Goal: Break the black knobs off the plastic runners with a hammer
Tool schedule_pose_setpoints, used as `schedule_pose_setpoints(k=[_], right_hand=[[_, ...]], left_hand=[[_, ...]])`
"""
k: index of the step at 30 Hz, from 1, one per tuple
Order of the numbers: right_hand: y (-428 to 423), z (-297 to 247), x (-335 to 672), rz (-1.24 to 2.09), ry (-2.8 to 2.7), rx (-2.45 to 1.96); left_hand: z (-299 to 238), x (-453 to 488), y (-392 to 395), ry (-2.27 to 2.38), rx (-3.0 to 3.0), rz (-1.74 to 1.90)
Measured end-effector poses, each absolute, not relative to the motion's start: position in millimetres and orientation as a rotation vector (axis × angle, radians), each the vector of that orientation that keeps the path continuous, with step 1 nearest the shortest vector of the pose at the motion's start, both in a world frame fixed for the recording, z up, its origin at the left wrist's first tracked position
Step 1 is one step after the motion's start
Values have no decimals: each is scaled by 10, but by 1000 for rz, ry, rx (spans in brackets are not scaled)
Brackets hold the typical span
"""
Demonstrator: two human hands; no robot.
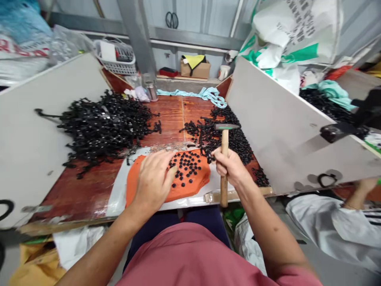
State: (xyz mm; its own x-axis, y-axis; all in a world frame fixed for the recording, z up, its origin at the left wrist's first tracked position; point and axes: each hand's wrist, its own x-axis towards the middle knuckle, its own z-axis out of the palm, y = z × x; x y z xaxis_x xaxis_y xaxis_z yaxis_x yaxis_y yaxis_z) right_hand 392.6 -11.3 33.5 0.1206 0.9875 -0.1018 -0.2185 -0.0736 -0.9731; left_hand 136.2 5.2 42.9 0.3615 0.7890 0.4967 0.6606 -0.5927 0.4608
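Observation:
My right hand (230, 167) is closed round the wooden handle of a small hammer (225, 137), held upright with its metal head on top. My left hand (154, 180) rests palm down on an orange mat (196, 184), fingers curled toward several small black round pieces (187, 166) scattered on it. The mat lies on a grey sheet (117, 196) at the near edge of a reddish wooden table (175, 115).
A big tangle of black plastic strips (104, 125) lies at the left, a pile of black loose pieces (229, 137) at the right. Grey boards (276, 119) wall both sides. Another person's arm (361, 190) shows at far right. A basket (117, 57) and box stand behind.

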Motion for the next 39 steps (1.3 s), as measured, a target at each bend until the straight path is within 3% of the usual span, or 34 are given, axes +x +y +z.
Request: schedule_pose_setpoints(k=[6, 14, 25, 39], right_hand=[[-483, 31, 3147, 1412, -1071, -1200], [-916, -154, 3568, 1031, -1676, -1595], [-1270, -337, 3476, 1143, -1794, -1555], [-1105, -199, 3518, 1007, -1819, -1579]], left_hand=[[306, 1339, 69, 1283, 2330, 755], [-28, 565, 68, 1449, 2034, 489], [-315, 817, 291, 1497, 2181, 373], [-422, 799, 272, 1489, 2267, 363]])
